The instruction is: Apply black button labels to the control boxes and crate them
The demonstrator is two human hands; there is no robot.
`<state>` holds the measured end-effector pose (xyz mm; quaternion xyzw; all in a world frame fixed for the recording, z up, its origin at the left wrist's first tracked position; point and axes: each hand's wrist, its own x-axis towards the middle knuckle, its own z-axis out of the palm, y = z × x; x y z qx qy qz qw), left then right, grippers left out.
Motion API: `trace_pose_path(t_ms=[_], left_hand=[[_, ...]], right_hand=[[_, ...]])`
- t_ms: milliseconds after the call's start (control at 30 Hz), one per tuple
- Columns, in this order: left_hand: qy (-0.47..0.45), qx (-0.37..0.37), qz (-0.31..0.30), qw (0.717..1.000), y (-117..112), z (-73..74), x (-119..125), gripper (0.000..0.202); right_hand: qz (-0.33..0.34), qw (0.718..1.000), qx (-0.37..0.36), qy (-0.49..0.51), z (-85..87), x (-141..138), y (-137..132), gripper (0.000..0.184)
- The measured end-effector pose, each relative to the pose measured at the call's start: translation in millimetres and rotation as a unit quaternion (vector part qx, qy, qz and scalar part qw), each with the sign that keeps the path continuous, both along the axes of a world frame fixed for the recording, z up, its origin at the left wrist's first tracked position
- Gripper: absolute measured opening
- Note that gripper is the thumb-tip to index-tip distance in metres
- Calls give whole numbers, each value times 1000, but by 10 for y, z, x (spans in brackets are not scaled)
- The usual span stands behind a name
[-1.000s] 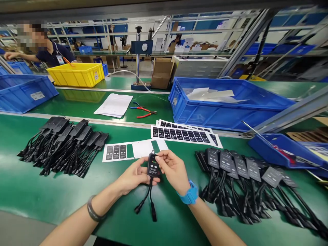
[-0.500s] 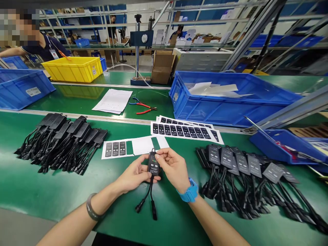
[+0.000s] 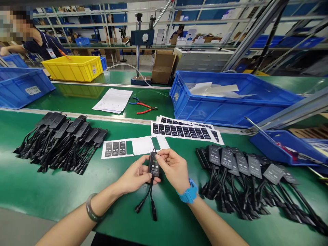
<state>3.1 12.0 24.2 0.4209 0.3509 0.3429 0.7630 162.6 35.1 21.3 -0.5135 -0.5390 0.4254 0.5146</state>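
Observation:
A small black controller box [image 3: 154, 165] with a printed label on its face hangs upright between my hands, its two plug-ended cables [image 3: 151, 196] trailing down. My left hand [image 3: 136, 175] wraps round its left side and lower end, thumb on the front. The thumb and fingertips of my right hand [image 3: 174, 167] pinch the upper right edge, at the label. Just behind lies a label sheet [image 3: 138, 146] with three black labels left on it and cut-out gaps. To the right are several labelled controllers [image 3: 227, 157]; on the left is a pile of controllers without visible labels [image 3: 77, 128].
Full label sheets [image 3: 183, 131] lie behind my right hand, near a big blue bin [image 3: 220, 107] holding paper. Red and blue pliers [image 3: 143, 106] and a paper stack [image 3: 112, 100] are further back. A yellow bin [image 3: 74, 70] stands back left, near a co-worker [image 3: 47, 44].
My hands and the controller have stayed almost still. In the background, the co-worker at the left has shifted slightly, the arm drawn in.

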Motion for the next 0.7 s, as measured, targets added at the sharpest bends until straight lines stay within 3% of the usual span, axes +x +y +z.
trace_pose_path(t_ms=[133,233,333,433,567,700], left_hand=[[-19,-15,-2,1000,2,-21,-20,51],[-42,-45,15,998,31,-29,-32,48],[-68,-55,53,995,74,-28,-34,36],[-71,-35,95,992,103,-40,-28,32],[-2,9,104,994,97,-93,-13,39],[54,42,104,992,80,-146,10,42]], right_hand=[[-3,999,16,-40,-37,26,9,23],[34,998,-13,-50,-76,18,14,34],[114,990,-47,-61,-115,-20,-9,60],[174,981,-31,-75,-140,-57,-44,83],[179,982,-18,-48,-170,-78,-50,56],[159,986,-5,-41,-226,-90,-26,51]])
